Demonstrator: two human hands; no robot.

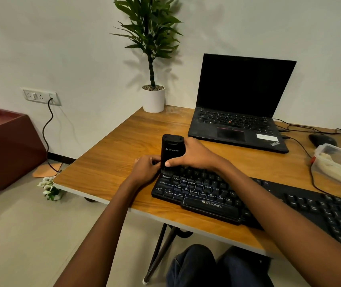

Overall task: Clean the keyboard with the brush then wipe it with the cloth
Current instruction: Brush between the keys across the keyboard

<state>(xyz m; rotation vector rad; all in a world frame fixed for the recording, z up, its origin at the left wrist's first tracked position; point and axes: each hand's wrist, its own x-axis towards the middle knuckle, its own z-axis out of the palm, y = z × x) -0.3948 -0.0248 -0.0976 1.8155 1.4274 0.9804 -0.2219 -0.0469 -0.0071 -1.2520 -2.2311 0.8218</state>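
Observation:
A black keyboard (211, 195) lies across the front of the wooden desk (111, 162). A black block-shaped brush (172, 151) stands upright on the keyboard's far left corner, bristles down on the keys. My right hand (194, 155) grips the brush from the right, thumb on its front face. My left hand (145, 167) touches the brush's lower left side with curled fingers; whether it pinches the brush is unclear. A clear plastic box (339, 162) at the right edge holds a pale cloth-like thing.
An open black laptop (240, 112) sits behind the keyboard. A black mouse (322, 139) and its cables lie at the right. A potted plant (154, 98) stands at the desk's far corner. A maroon cabinet (5, 146) stands on the floor to the left.

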